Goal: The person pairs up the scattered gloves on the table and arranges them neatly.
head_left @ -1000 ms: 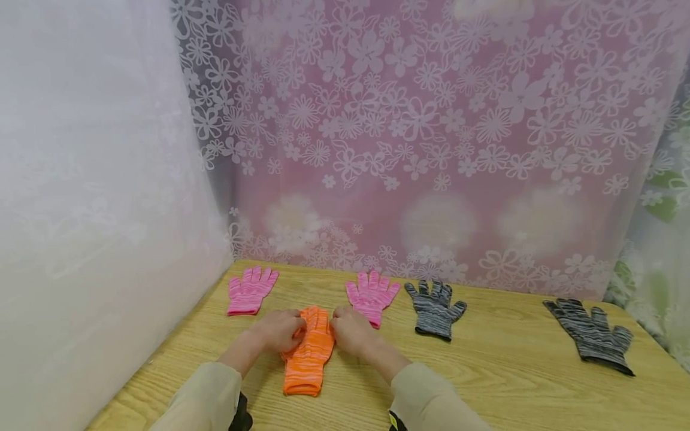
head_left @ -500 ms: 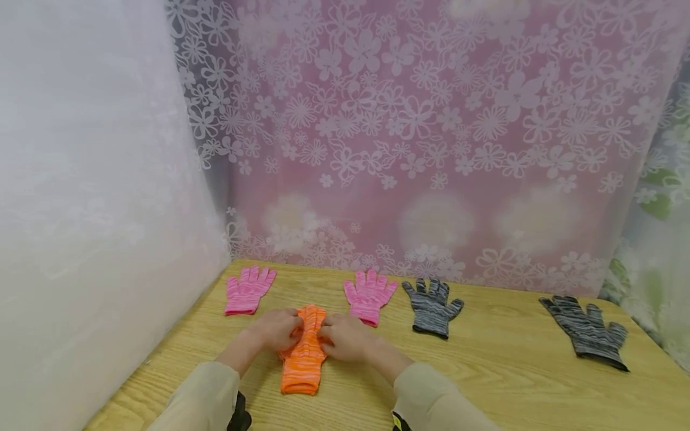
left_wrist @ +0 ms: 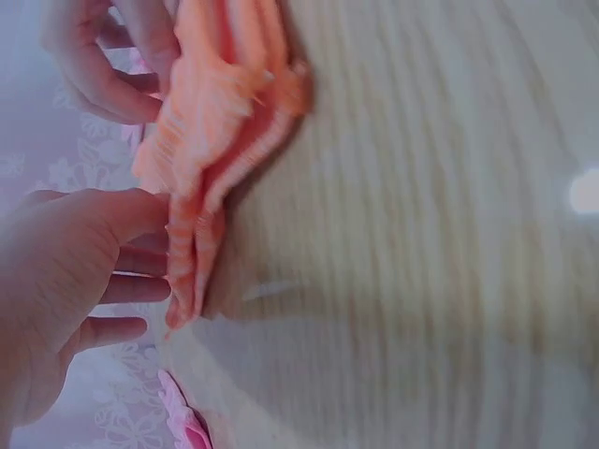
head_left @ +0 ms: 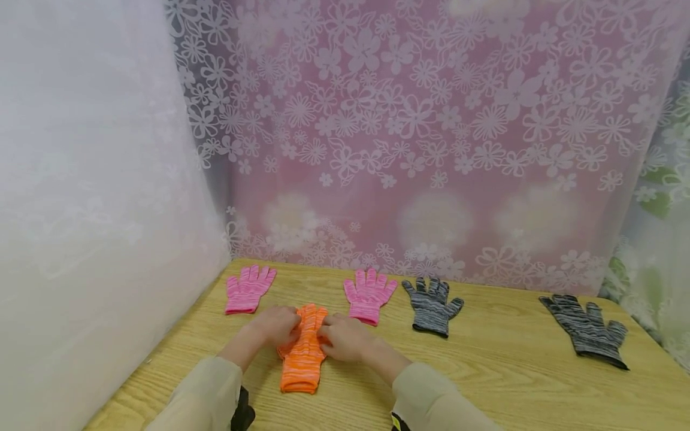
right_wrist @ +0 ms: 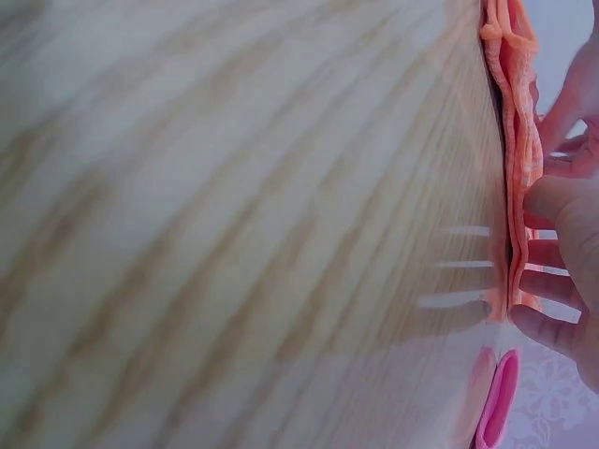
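An orange knit glove [head_left: 302, 365] with pale streaks lies on the wooden table, cuff toward me and fingers pointing away. At its left edge my left hand [head_left: 276, 327] pinches the fabric near the fingers. Opposite it, my right hand [head_left: 347, 338] pinches the right edge, with the fingertips over the knit. In the left wrist view, the orange glove [left_wrist: 201, 140] shows layered, folded cloth, and the left thumb presses on its side. The right wrist view catches the glove [right_wrist: 518, 168] edge-on, low over the table, with the right fingers spread along it.
Two pink gloves, one at the far left [head_left: 249, 290] and another [head_left: 369, 296] beyond my right hand, lie flat. Two grey-black gloves lie to the right, one nearer [head_left: 433, 308] and one near the right edge [head_left: 587, 332]. A flowered curtain [head_left: 431, 149] hangs behind the table [head_left: 485, 371].
My right hand has moved left over the orange glove's right side, and the glove looks narrower and more bunched between the hands. The left hand stays at its left edge.
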### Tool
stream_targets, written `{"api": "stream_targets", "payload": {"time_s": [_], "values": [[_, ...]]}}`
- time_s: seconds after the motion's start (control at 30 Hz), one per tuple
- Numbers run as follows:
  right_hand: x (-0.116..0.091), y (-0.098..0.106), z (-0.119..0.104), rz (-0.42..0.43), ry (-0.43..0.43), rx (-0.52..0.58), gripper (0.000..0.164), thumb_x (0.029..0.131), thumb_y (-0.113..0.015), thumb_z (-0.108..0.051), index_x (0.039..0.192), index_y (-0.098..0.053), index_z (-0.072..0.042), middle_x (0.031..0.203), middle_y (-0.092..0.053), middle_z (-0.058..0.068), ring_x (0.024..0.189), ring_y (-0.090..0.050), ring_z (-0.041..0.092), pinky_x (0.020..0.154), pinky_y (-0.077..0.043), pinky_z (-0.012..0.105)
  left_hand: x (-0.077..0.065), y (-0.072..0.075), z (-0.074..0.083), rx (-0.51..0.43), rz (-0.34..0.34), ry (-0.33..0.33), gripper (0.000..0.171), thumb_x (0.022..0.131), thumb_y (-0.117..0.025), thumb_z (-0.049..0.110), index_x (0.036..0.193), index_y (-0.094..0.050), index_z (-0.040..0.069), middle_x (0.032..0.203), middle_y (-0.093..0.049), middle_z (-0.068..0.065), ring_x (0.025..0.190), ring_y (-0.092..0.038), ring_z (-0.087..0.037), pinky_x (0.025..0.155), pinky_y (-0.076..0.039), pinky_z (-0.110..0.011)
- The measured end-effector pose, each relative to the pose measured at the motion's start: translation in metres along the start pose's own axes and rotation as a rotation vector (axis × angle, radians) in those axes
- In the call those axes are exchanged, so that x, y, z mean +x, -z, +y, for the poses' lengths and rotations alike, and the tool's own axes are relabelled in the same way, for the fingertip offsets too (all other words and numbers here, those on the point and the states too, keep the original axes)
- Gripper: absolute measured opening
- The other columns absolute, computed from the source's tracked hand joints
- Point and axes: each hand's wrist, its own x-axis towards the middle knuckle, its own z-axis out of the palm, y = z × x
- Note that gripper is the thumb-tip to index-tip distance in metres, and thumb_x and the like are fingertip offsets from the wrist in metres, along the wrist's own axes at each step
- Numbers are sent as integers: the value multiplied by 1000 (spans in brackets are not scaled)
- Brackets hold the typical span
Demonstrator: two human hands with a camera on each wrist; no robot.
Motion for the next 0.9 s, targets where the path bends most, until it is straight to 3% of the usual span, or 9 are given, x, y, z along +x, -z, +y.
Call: {"api": "stream_targets", "payload": {"time_s": [0.17, 0.37, 0.67, 0.77, 0.9], "values": [[-1, 2, -1, 8, -1, 2, 15, 86, -63, -28, 96, -67, -17, 92, -55, -5, 82, -50, 12, 69, -43, 23, 11, 3, -2, 23, 38, 51, 16, 86, -63, 15, 71, -57, 13, 68, -49, 2, 62, -50, -17, 62, -42, -34], [-2, 2, 1, 16, 17, 32, 17, 86, -62, -27, 97, -68, -16, 98, -57, -3, 89, -53, 15, 74, -45, 25, 26, 1, -5, -5, 101, 117, 9, 87, -64, 18, 91, -66, 10, 84, -62, -2, 80, -61, -22, 78, -47, -39], [-1, -2, 5, -2, 16, 75, 19, 87, -62, -28, 101, -69, -18, 104, -58, -2, 93, -52, 15, 76, -45, 26, 45, -10, 5, -47, 3, 189, 33, 93, -55, 23, 123, -56, 11, 113, -62, -8, 107, -55, -29, 94, -38, -48], [-1, 0, 5, -12, 15, 85, 18, 87, -62, -27, 101, -69, -18, 102, -58, -3, 92, -52, 14, 77, -45, 25, 49, -12, 8, -44, -10, 186, 29, 94, -53, 21, 121, -57, 11, 113, -62, -8, 108, -55, -28, 96, -36, -48], [-2, 1, 5, -19, 16, 86, 19, 88, -61, -27, 102, -69, -18, 102, -58, -3, 92, -52, 14, 78, -44, 25, 51, -13, 7, 0, 48, 139, 12, 88, -59, 14, 100, -63, 11, 95, -64, -5, 93, -59, -26, 89, -42, -44]]}}
